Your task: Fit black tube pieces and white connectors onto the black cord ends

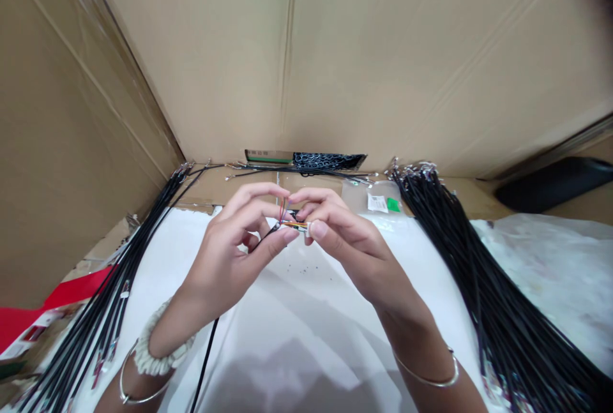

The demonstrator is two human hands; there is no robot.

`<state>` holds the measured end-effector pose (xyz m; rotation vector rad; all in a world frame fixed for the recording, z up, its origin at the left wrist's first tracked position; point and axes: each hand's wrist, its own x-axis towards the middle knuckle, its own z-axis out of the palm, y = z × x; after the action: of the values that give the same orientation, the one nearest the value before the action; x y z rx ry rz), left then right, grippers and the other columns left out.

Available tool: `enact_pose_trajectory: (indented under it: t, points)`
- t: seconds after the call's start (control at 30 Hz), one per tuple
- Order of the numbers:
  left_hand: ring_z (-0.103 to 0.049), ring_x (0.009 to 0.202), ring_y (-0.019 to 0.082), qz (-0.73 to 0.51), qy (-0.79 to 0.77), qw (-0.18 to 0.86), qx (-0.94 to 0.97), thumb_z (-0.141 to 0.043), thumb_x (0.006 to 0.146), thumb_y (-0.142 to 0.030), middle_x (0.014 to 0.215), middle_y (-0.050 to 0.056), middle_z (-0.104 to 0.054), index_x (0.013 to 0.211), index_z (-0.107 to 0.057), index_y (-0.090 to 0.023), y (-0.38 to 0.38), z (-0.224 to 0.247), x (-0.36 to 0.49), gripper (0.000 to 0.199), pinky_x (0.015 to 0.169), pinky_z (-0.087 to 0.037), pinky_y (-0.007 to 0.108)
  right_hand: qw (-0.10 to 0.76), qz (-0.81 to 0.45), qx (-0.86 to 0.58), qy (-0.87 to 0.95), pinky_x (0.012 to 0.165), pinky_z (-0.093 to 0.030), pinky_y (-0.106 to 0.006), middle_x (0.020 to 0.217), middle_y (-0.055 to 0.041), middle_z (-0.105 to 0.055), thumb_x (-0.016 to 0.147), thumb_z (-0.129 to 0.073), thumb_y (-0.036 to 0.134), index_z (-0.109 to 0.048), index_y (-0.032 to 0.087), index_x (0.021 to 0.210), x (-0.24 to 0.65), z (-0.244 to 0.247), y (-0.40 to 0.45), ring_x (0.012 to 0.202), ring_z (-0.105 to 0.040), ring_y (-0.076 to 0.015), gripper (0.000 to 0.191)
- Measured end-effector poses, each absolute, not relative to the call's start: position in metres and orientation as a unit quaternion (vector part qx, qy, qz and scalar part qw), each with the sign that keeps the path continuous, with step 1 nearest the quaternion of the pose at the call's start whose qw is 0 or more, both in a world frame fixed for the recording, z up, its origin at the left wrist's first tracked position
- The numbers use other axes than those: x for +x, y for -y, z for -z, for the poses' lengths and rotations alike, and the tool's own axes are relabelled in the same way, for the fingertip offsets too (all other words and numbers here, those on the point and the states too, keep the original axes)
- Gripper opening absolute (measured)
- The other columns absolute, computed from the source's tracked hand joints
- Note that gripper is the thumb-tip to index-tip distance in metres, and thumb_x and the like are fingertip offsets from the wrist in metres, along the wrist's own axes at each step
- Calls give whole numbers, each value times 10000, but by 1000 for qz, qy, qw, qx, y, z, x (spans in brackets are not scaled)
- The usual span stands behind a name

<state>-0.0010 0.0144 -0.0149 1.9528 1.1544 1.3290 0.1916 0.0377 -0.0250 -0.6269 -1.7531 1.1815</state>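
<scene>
Above the white sheet, the left hand, fingers curled, pinches a black cable near its thin coloured wires, while the curled right hand grips the small connector at the cable's end, with a bundle of black cables left of the sheet and another right of it.

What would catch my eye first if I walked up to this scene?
First, the left hand and right hand at the centre, pinching a small connector with thin coloured wires. Next, sheaves of black cables on the right and on the left, over a white sheet. Cardboard walls rise behind.
</scene>
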Motion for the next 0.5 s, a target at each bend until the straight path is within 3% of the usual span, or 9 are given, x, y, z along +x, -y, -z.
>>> enact_pose_trajectory:
  t: [0.17,0.4,0.5]
  points:
    - [-437,530,0,-482,-453,379,647,-721,895,-265,1195,88,-647,871,-745,-179,-14,9,-1,92,416,-395,137,450,-449,-270,723,1072,-464,-405,1087,-73,-631,1037,-546,301,-630,247,823,190,23,-37,1300,-531,-225,236]
    - [-399,484,-4,-457,-463,485,585,-687,886,-277,1247,110,-640,785,-701,-158,-12,4,3,156,375,-294,176,461,-408,-289,733,1010,-475,-343,1219,-55,-615,1039,-553,272,-633,236,855,187,23,-32,1195,-585,-182,204]
    - [-372,495,13,-461,-466,499,567,-670,893,-274,1106,88,-671,802,-704,-161,-10,3,5,149,391,-269,191,466,-395,-300,732,965,-492,-346,1206,-66,-605,1037,-554,269,-633,230,850,185,24,-30,1161,-592,-187,207]
